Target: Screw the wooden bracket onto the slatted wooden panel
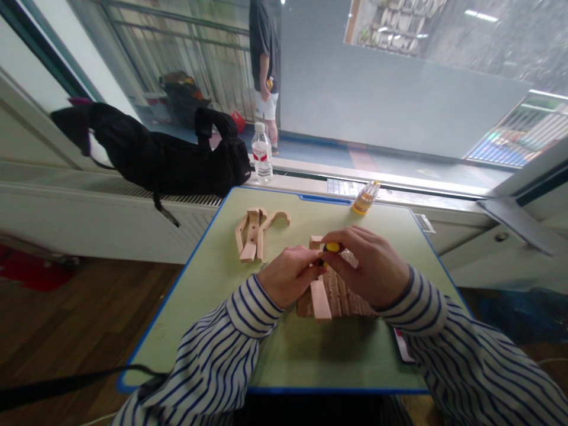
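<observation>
In the head view, my right hand [366, 266] is closed around a yellow-and-black screwdriver [332, 247], whose shaft is hidden. My left hand [290, 275] meets it from the left, thumb and fingers pinched just below the handle; what lies between those fingertips is covered. Beneath both hands is a pale wooden hook piece [321, 300], lying on a brown, ridged block [344, 293] with small holes. Several similar wooden hooks [252, 236] lie grouped on the table to the left, and holes show in one of them.
The light green table [208, 302] has a blue rim. A small bottle of amber liquid [366, 197] stands at its far edge. Behind are a water bottle [262, 157] and a black bag [177, 157] on the sill. A phone-like object [403, 346] is partly under my right sleeve. A person [265, 59] stands beyond the window.
</observation>
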`<state>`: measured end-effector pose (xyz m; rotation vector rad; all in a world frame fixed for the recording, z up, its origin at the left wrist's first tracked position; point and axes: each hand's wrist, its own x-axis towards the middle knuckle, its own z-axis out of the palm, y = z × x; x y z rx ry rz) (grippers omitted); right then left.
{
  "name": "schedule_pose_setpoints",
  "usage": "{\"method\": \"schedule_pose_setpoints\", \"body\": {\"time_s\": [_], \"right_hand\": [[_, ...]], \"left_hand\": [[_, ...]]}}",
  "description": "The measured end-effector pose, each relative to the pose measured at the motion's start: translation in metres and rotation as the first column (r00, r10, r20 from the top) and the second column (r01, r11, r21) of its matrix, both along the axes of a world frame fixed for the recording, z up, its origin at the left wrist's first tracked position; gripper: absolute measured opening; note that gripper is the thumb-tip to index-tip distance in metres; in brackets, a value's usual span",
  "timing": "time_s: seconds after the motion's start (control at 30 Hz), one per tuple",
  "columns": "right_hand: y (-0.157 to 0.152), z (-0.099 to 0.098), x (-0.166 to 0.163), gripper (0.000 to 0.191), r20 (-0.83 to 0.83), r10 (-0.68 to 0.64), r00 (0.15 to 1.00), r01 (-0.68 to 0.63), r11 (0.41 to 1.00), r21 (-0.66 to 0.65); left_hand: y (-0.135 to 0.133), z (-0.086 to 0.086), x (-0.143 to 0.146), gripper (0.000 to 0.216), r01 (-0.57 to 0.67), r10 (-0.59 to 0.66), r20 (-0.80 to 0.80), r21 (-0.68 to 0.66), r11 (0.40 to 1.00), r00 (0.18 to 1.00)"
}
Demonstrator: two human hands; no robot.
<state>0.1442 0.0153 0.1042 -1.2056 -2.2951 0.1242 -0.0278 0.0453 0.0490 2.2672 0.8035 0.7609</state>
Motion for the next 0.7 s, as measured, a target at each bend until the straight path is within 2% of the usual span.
{"method": "schedule_pose_setpoints", "body": {"time_s": [0.1, 0.3, 0.43, 0.53, 0.7], "right_hand": [[-0.001, 0.001, -0.002, 0.020, 0.004, -0.004, 1.000, 0.004, 1.000, -0.007], [0.001, 0.004, -0.006, 0.022, 0.002, -0.001, 1.000, 0.001, 0.999, -0.039], [0.001, 0.008, -0.004, 0.031, 0.018, 0.083, 0.996, -0.082, 0.996, -0.035], [0.002, 0.011, -0.002, 0.030, 0.044, 0.156, 0.987, -0.154, 0.986, -0.061], [0.002, 0.011, 0.000, 0.024, 0.084, 0.110, 0.990, -0.106, 0.993, -0.056]], "left_hand": [[-0.001, -0.001, 0.001, 0.013, -0.032, 0.032, 0.010, 0.005, 0.999, 0.999], [-0.005, -0.007, 0.003, 0.014, -0.219, 0.212, 0.087, 0.078, 0.973, 0.973], [-0.004, -0.007, 0.000, 0.017, -0.196, 0.191, 0.065, 0.089, 0.977, 0.979], [-0.003, -0.005, -0.001, 0.016, -0.161, 0.157, 0.044, 0.105, 0.981, 0.987], [-0.001, -0.004, 0.000, 0.018, -0.116, 0.114, 0.024, 0.114, 0.987, 0.993]]}}
